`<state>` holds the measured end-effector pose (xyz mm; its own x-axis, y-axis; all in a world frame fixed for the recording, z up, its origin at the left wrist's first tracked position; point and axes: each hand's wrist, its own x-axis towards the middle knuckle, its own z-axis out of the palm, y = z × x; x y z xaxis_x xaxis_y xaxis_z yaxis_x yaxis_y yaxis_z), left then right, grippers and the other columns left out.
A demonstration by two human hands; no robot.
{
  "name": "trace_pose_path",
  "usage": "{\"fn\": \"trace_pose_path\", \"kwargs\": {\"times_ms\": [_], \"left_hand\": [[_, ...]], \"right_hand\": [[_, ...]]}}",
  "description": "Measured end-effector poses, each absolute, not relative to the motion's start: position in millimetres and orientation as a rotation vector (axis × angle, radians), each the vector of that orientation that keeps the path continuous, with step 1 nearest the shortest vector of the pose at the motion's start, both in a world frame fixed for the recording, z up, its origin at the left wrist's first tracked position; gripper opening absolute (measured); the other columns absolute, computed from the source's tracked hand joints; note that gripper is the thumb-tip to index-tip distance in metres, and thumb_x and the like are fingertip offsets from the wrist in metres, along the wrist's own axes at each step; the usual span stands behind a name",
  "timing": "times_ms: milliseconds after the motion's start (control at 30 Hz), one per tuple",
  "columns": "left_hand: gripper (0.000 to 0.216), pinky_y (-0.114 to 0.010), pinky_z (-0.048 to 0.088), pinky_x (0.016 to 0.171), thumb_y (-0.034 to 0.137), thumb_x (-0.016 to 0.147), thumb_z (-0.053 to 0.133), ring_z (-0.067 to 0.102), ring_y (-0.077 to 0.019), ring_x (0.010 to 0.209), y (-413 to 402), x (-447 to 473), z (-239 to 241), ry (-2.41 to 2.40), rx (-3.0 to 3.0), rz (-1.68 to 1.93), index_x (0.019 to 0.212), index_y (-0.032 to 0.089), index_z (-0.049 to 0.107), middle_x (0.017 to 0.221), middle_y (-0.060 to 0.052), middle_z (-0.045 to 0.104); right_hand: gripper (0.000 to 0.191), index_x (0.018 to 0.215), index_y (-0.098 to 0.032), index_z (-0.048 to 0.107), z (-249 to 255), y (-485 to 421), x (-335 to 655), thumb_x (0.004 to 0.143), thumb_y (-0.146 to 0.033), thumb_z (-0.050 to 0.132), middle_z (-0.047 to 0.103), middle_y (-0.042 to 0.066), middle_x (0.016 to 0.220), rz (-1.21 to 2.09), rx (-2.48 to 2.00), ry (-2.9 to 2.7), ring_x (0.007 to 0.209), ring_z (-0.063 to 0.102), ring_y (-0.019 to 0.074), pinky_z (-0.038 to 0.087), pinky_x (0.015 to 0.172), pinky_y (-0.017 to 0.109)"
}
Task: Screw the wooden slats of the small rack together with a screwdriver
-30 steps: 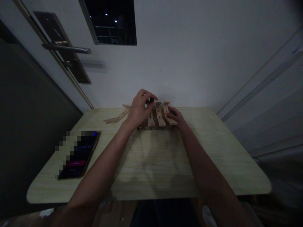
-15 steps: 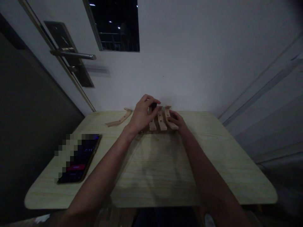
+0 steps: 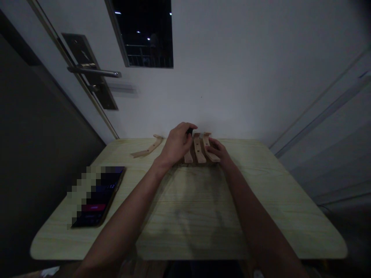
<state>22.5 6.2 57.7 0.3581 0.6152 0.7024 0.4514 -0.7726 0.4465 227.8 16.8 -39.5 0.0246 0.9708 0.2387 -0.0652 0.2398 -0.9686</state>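
Note:
My left hand (image 3: 177, 143) is closed around a small black object (image 3: 189, 131), its kind hard to make out. It holds this at the far end of a bent wooden strip (image 3: 188, 156), which it partly covers. Beside that strip stands another bent wooden strip (image 3: 199, 150) with dark holes in it. My right hand (image 3: 220, 151) grips the rightmost bent strip (image 3: 213, 156) from its right side, thumb against the wood. All three lie side by side across a darker base, mostly hidden beneath them.
A separate bent wooden strip (image 3: 147, 149) lies on the table to the left of my left hand. A phone (image 3: 100, 208) with a lit screen, partly pixelated, rests near the left edge of the table (image 3: 185, 231). Behind is a white door with a metal handle (image 3: 95, 72).
The view has shifted slightly, so everything sits a little lower. My left hand has tilted a bit over the black object; my right hand keeps its place on the rightmost strip.

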Motion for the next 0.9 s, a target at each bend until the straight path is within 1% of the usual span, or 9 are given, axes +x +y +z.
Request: {"fn": "trace_pose_path", "kwargs": {"times_ms": [133,233,333,433,633,767,900], "left_hand": [[0.021,-0.035,0.05,0.089,0.009,0.084,0.054,0.059,-0.0168,0.094,4.6,23.1,59.9,0.958,2.459,1.412,0.1,0.018,0.063,0.101,-0.006,0.061],[0.017,-0.034,0.051,0.085,0.014,0.083,0.061,0.057,-0.0163,0.091,4.3,23.8,60.8,1.002,2.442,1.43,0.099,0.019,0.065,0.099,-0.006,0.056],[0.016,-0.032,0.051,0.081,0.013,0.084,0.059,0.057,-0.0144,0.086,4.7,24.0,60.7,1.024,2.425,1.411,0.098,0.02,0.065,0.095,-0.004,0.055],[0.017,-0.031,0.051,0.081,0.011,0.085,0.057,0.058,-0.0142,0.085,5.1,24.1,59.8,1.015,2.431,1.405,0.098,0.02,0.064,0.095,-0.004,0.056],[0.029,-0.032,0.052,0.081,0.006,0.082,0.055,0.06,-0.0149,0.086,7.0,24.4,56.1,1.005,2.421,1.441,0.108,0.02,0.056,0.101,-0.005,0.062],[0.023,-0.03,0.052,0.079,0.007,0.083,0.056,0.061,-0.0138,0.084,8.1,23.6,55.6,1.009,2.4,1.415,0.102,0.019,0.058,0.097,-0.004,0.064],[0.018,-0.03,0.051,0.076,0.01,0.082,0.061,0.06,-0.0135,0.08,8.1,22.0,56.6,1.025,2.388,1.407,0.098,0.019,0.058,0.093,-0.003,0.063]], "right_hand": [[0.05,0.108,-0.023,0.063,-40.2,17.7,227.9,0.062,-0.038,0.075,0.065,0.007,0.119,1.05,-0.995,-1.245,0.11,0.059,0.0269,0.042,0.102,0.047],[0.051,0.109,-0.022,0.062,-43.0,19.5,228.5,0.062,-0.04,0.075,0.065,0.007,0.119,1.024,-1.012,-1.248,0.111,0.059,0.0268,0.041,0.103,0.047],[0.054,0.111,-0.023,0.062,-44.6,20.5,228.9,0.063,-0.043,0.073,0.065,0.008,0.12,1.001,-1.04,-1.26,0.112,0.058,0.027,0.041,0.102,0.048],[0.054,0.111,-0.023,0.062,-43.8,20.4,228.5,0.063,-0.044,0.074,0.065,0.007,0.12,1.009,-1.046,-1.255,0.113,0.058,0.0273,0.041,0.103,0.048],[0.053,0.111,-0.024,0.062,-41.5,18.3,227.0,0.063,-0.043,0.074,0.064,0.006,0.122,1.03,-1.046,-1.249,0.114,0.058,0.0275,0.041,0.103,0.048],[0.053,0.111,-0.023,0.062,-41.6,17.4,226.6,0.063,-0.043,0.074,0.065,0.007,0.12,1.026,-1.038,-1.237,0.112,0.059,0.0272,0.043,0.101,0.047],[0.053,0.112,-0.023,0.062,-42.1,17.0,227.3,0.065,-0.042,0.073,0.065,0.007,0.12,0.996,-1.035,-1.26,0.112,0.059,0.0268,0.042,0.101,0.046]]}}
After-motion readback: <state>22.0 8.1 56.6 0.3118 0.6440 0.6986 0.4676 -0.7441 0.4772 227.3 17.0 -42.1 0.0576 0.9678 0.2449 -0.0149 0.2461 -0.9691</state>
